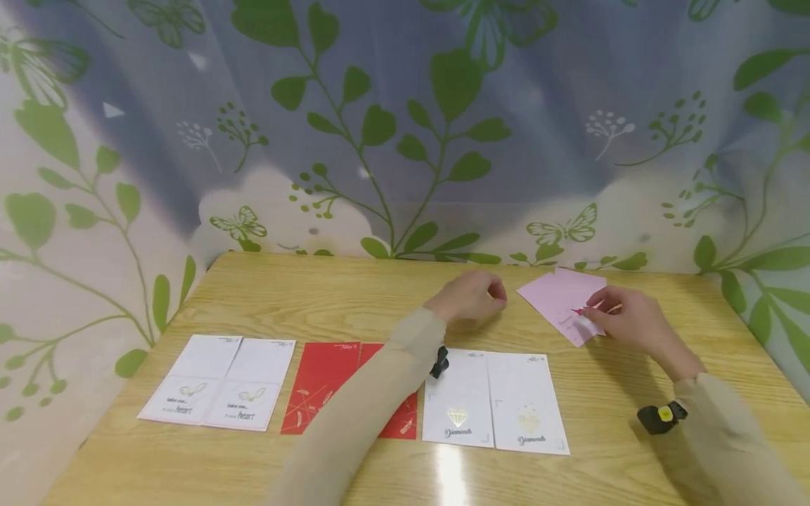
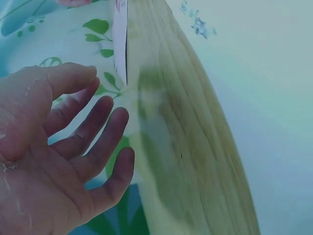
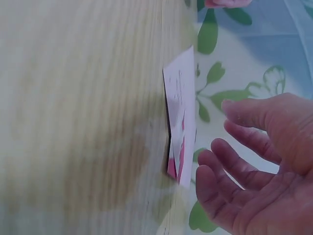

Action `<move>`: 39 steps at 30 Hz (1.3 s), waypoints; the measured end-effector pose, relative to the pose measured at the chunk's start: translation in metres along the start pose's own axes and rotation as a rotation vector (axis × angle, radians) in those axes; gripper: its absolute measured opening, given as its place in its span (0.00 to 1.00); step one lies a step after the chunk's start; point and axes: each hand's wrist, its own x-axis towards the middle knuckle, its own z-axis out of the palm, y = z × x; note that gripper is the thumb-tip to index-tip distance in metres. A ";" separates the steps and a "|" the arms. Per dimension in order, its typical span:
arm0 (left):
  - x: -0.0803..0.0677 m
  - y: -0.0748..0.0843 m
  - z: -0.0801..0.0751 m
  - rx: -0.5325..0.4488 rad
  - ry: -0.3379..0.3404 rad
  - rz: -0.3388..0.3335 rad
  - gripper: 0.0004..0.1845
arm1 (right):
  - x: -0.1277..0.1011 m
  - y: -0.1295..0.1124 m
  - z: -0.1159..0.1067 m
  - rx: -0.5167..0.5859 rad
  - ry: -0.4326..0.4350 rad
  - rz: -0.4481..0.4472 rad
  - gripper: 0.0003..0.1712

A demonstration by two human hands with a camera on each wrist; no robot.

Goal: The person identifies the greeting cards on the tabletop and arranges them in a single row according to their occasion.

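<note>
Two pink cards overlap at the back right of the table, with small print on them. Above their right side hovers my right hand, its fingertips beside a small red mark. In the right wrist view the fingers of that hand curl loosely, apart from the pink cards, and nothing shows between them. My left hand is left of the pink cards, over bare wood. Its relaxed, half-bent fingers hold nothing in the left wrist view, where the hand is seen palm-on.
Along the front lie a pair of white "heart" cards, red cards partly hidden under the left sleeve, and two white "Diamonds" cards. The wooden table meets a leaf-print curtain at its back edge.
</note>
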 end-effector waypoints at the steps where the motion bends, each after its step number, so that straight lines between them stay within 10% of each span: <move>1: 0.003 0.001 0.000 0.003 -0.001 -0.002 0.06 | 0.003 0.002 -0.001 -0.004 -0.005 0.002 0.17; 18: 0.038 0.015 0.015 0.089 -0.142 -0.068 0.20 | 0.035 0.011 0.011 -0.172 -0.213 -0.009 0.50; 39: 0.056 0.017 0.017 0.060 -0.200 -0.073 0.15 | 0.053 0.008 0.003 -0.126 -0.325 0.048 0.53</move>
